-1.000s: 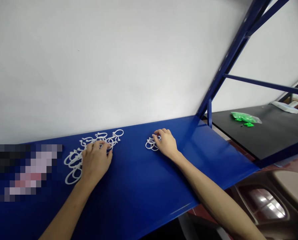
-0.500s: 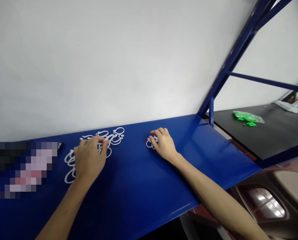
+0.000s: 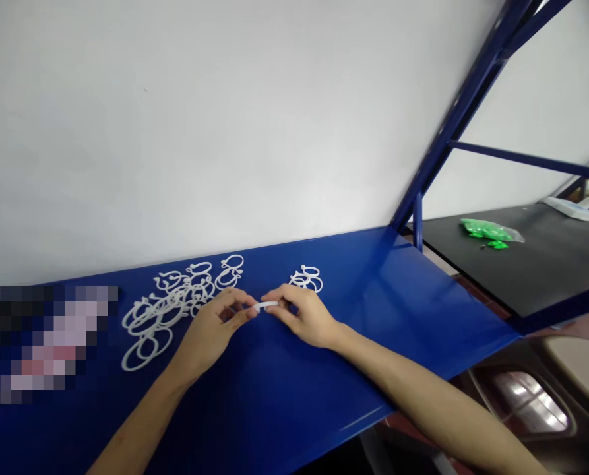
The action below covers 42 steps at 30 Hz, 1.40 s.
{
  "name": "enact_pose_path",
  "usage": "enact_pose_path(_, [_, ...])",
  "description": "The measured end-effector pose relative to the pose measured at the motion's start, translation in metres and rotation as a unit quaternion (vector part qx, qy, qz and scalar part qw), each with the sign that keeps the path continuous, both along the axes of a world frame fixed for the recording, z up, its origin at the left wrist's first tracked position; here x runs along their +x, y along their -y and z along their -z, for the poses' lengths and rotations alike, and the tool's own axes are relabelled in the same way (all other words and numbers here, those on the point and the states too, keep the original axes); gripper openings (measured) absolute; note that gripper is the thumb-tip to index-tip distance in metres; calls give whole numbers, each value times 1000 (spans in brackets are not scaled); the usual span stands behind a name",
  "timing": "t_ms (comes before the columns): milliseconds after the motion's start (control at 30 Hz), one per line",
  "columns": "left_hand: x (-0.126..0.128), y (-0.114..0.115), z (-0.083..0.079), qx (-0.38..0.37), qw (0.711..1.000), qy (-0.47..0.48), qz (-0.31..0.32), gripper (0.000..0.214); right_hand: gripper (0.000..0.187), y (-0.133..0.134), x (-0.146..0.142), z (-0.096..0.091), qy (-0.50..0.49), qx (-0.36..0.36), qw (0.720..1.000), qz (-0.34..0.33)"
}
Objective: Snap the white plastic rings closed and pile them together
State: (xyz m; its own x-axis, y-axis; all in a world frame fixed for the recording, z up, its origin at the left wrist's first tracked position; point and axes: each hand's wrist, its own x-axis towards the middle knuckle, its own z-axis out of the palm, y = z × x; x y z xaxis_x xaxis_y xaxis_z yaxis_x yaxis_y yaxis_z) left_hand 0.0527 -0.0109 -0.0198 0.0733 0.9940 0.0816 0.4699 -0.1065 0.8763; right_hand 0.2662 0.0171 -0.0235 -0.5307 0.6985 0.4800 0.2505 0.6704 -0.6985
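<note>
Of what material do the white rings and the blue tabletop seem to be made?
White rings: probably plastic, smooth and fairly dull, judging by their even colour.
Blue tabletop: perhaps painted metal, glossy; light reflects on its surface, but its core is hidden.

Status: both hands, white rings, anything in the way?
Left grip, right grip: pinching one white piece between them. Larger ring pile by left grip; smaller ring pile just beyond right. No obstruction visible between grips.

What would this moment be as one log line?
left hand: pinching white piece | right hand: pinching same white piece | blue table: larger ring pile left, smaller ring pile right
</note>
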Motion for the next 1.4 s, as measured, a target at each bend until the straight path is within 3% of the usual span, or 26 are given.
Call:
enact_pose_path(233, [1, -2, -1, -43, 993, 101, -51, 51, 17, -6, 4, 2, 8, 103, 992, -78])
enact_pose_path(367, [1, -4, 4, -84, 992, 93, -31, 50, 19, -7, 5, 4, 43, 127, 986, -100])
enact_pose_path(467, [0, -4, 7, -69, 991, 108, -25, 47, 18, -4, 4, 3, 55, 128, 985, -99])
enact_pose_path(667, [0, -2, 4, -38, 991, 120, -50, 44, 40, 3, -2, 7, -37, 37, 998, 27])
enact_pose_path(800, [4, 0, 2, -26, 993, 109, -47, 43, 23, -2, -7, 14, -50, -60, 996, 37])
enact_pose_path(867, [5, 1, 2, -18, 993, 102, -49, 42, 16, -3, -8, 17, -42, -68, 996, 30])
enact_pose_path(1400, [19, 12, 12, 42, 998, 4, -47, 31, 21, 8, -3, 13, 110, 102, 988, 33])
